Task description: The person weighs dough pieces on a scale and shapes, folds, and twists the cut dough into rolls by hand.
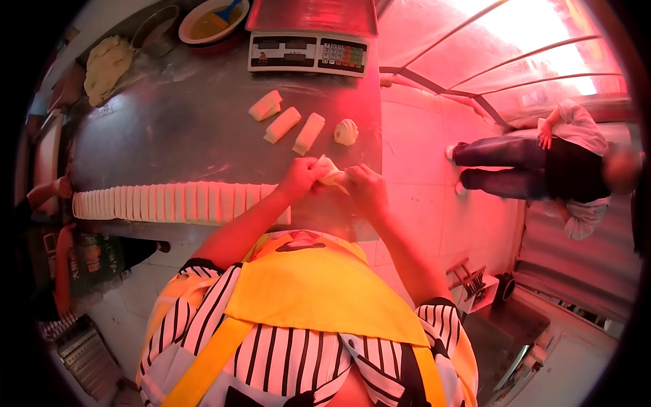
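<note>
A small piece of dough (330,173) is stretched between my two hands, just above the table's near right corner. My left hand (300,178) pinches its left end, and my right hand (366,190) has fingers closed round the other end. Just beyond my hands lie three cut dough pieces (282,125), side by side at a slant. To their right sits a twisted, ridged dough roll (346,132). A long row of sliced dough (169,203) runs leftward along the near edge, partly hidden behind my left forearm.
A digital scale (308,54) stands at the metal table's (169,122) far side. Left of it are a bowl with a blue-handled brush (211,22), a metal pot (156,30) and a dough lump (108,68). One person (542,163) stands at right; another person's hand (62,187) touches the table's left end.
</note>
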Action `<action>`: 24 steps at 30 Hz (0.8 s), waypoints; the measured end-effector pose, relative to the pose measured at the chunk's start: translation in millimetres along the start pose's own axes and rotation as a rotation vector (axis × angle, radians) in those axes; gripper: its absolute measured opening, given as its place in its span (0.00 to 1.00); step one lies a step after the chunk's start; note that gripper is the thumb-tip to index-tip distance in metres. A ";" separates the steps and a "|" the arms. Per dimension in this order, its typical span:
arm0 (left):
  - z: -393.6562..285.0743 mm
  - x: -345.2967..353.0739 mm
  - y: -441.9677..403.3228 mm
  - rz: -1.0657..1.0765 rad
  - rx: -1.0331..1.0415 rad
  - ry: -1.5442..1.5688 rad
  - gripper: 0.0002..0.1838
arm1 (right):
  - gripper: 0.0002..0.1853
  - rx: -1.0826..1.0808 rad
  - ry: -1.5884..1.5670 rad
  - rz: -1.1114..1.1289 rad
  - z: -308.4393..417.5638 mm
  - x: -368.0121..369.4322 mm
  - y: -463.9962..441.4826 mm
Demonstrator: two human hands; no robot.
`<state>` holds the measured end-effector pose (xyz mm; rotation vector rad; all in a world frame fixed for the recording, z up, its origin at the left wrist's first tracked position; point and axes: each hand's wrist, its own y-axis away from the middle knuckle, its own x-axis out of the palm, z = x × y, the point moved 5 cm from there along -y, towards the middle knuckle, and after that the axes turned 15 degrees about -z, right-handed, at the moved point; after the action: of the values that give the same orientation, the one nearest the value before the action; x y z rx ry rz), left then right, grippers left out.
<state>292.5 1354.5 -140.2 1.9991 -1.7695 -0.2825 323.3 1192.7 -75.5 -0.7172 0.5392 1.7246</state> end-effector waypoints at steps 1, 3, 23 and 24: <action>-18.7 3.3 5.2 -0.098 0.418 -0.342 0.11 | 0.18 0.345 -0.099 0.121 -16.8 8.9 6.7; -38.7 13.4 15.6 -0.232 0.840 -0.614 0.09 | 0.17 0.752 -0.624 0.146 -29.5 22.2 18.8; -21.0 31.4 14.3 -0.088 0.578 -0.425 0.05 | 0.11 0.987 -0.968 0.043 -42.2 34.6 8.0; -21.3 32.2 13.1 -0.114 0.568 -0.354 0.05 | 0.13 1.028 -0.951 0.040 -46.1 35.5 12.0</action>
<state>295.3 1326.3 -110.9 2.5795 -2.1338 -0.1900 314.1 1182.6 -133.3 0.8102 0.6349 1.3473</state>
